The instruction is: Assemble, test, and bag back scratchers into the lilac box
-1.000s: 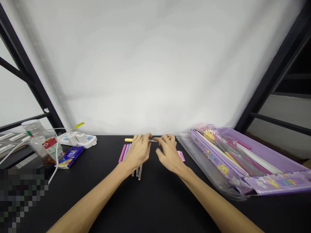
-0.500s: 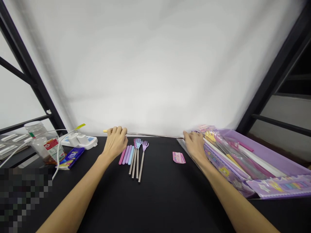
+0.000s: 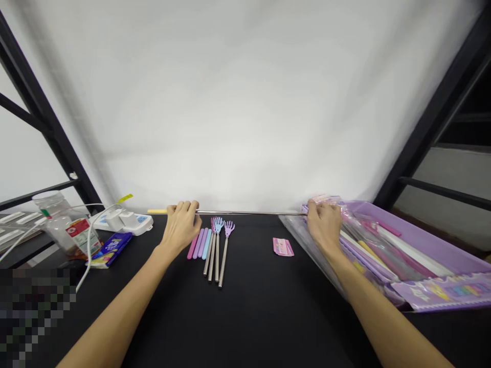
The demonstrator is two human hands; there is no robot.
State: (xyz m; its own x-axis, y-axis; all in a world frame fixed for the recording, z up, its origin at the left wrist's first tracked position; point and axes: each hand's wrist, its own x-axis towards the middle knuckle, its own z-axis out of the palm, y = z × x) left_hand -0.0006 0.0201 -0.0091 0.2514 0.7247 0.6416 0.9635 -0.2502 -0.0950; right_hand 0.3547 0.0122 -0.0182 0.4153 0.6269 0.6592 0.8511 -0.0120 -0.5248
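Note:
A telescopic back scratcher stretches level between my hands, its thin metal rod drawn out long. My left hand is closed around it beside the yellow handle, which sticks out to the left. Closed on the rod's other end is my right hand; the scratcher's head is hidden there. Below and between the hands lie several back scratcher rods with claw heads in pink, blue and purple. Loose coloured handles lie alongside them. A small stack of pink cards rests nearer my right hand.
A purple display box holding wrapped back scratchers stands at the right, with clear plastic sleeves by its left side. At the left are a power strip, a blue packet, a clear jar and a white cable.
My right hand has moved right, with the rod drawn out longer between my hands. More of the yellow handle shows left of my left hand, and the rod is more level.

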